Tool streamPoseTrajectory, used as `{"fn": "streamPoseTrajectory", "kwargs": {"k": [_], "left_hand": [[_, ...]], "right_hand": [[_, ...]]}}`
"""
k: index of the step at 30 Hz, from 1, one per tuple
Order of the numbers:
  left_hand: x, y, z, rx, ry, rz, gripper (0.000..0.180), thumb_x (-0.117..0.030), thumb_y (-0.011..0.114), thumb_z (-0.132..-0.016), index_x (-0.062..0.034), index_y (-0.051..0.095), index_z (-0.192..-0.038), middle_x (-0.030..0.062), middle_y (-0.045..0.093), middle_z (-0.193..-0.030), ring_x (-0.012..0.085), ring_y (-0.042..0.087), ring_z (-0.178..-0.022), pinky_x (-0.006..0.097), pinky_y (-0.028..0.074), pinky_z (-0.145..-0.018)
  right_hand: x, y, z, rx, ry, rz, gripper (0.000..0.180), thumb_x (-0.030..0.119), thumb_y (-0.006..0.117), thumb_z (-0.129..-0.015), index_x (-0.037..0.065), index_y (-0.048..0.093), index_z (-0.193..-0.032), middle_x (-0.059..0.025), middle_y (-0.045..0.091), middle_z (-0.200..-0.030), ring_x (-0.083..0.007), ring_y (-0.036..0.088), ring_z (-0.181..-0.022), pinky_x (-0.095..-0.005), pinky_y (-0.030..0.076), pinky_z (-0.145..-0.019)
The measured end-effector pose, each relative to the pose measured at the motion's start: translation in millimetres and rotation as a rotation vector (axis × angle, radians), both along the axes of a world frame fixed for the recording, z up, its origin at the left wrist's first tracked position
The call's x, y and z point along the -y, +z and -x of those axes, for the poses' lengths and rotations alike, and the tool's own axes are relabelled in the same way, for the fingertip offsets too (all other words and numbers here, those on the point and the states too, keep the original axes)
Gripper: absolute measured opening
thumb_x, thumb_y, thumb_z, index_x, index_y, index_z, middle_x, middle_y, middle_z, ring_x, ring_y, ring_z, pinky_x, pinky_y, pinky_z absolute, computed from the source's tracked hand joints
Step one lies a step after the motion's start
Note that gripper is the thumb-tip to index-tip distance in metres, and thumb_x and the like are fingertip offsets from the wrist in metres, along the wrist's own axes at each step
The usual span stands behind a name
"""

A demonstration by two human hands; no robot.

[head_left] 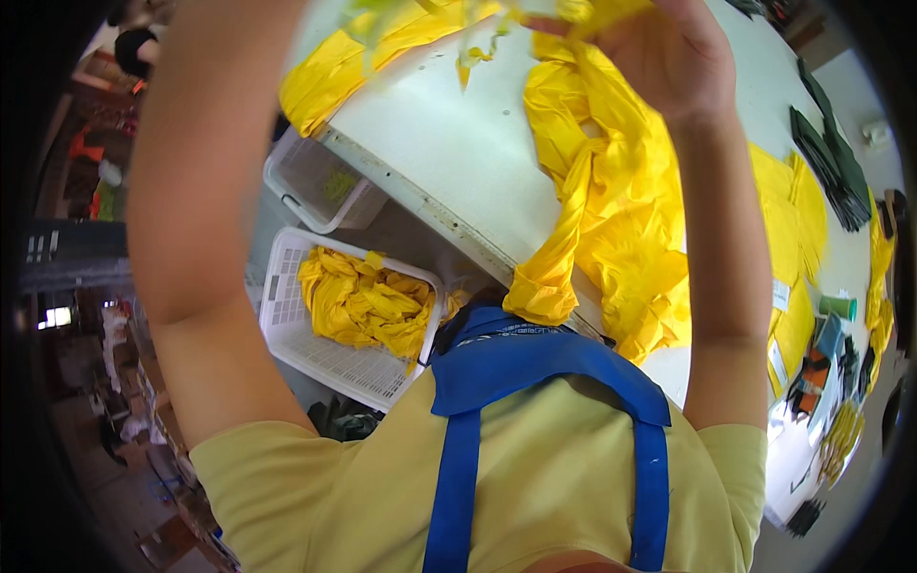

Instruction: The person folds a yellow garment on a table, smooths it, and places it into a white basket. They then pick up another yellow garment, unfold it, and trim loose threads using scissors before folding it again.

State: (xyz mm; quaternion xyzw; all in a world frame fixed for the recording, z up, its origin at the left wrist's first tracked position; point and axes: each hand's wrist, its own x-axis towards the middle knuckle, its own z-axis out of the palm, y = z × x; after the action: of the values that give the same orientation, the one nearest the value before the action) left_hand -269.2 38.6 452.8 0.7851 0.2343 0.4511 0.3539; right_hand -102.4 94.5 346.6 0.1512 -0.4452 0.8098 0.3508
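Blue apron straps (458, 449) sit below the right hand (669, 57) gripping yellow fabric (611, 201); left hand unseen.

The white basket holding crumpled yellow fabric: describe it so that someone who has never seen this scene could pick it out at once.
Find the white table, then look below its near edge, to the person's left. Two white baskets sit there on the floor side by side. The one meant is the nearer basket, with latticed walls and a heap of crumpled yellow fabric inside; the other basket, nearer the table's corner, is almost empty.
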Motion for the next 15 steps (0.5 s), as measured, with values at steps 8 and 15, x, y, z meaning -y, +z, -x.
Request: {"fn": "streamPoseTrajectory", "kwargs": {"k": [8, 15], "left_hand": [[-48, -38, -55, -0.198, 0.081, 0.007, 0.031, -0.018, 0.048, -0.095, 0.0048, 0.054, -0.116, 0.0120, 0.062, -0.101, 0.0163, 0.059, -0.093, 0.026, 0.047, -0.082], [-48, -177, -55, -0.274, 0.063, 0.747, 0.041, -0.015, 0.050, -0.092, -0.0041, 0.047, -0.132, 0.0060, 0.056, -0.119, 0.0140, 0.054, -0.100, 0.027, 0.043, -0.086]], "right_hand": [[-51, 18, -128, 0.749, -0.718, -0.080, 0.027, 0.007, 0.066, -0.083, 0.003, 0.057, -0.109, -0.0022, 0.061, -0.086, -0.0114, 0.059, -0.073, -0.0249, 0.049, -0.066], [-21, -6, -382, 1.224, -1.400, 0.109, 0.027, 0.011, 0.067, -0.084, 0.000, 0.059, -0.107, -0.0035, 0.060, -0.091, -0.0100, 0.056, -0.078, -0.0226, 0.046, -0.066]]}}
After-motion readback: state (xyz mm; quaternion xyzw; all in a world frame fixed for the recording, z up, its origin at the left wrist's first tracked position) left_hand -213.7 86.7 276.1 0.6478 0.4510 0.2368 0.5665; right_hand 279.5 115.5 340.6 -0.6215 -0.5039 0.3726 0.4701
